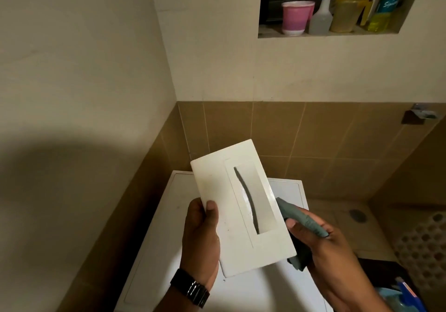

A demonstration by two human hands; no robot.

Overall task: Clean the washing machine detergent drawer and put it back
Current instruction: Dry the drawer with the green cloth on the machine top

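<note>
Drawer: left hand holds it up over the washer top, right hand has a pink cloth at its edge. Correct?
Not quite. The head view shows the cloth in the right hand is grey-green, not pink. The left hand does hold the drawer over the washer top.

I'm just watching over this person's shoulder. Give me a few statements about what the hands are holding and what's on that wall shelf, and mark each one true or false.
1. The left hand holds the white detergent drawer up above the washing machine. True.
2. The right hand is empty. False: it grips a grey cloth against the drawer's right edge.
3. A dark watch sits on the left wrist. True.
4. The drawer is already slotted back into the machine. False: it is held in the air, front panel facing the camera.
5. The wall niche holds only a pink cup. False: a spray bottle and other containers stand beside it.
</note>
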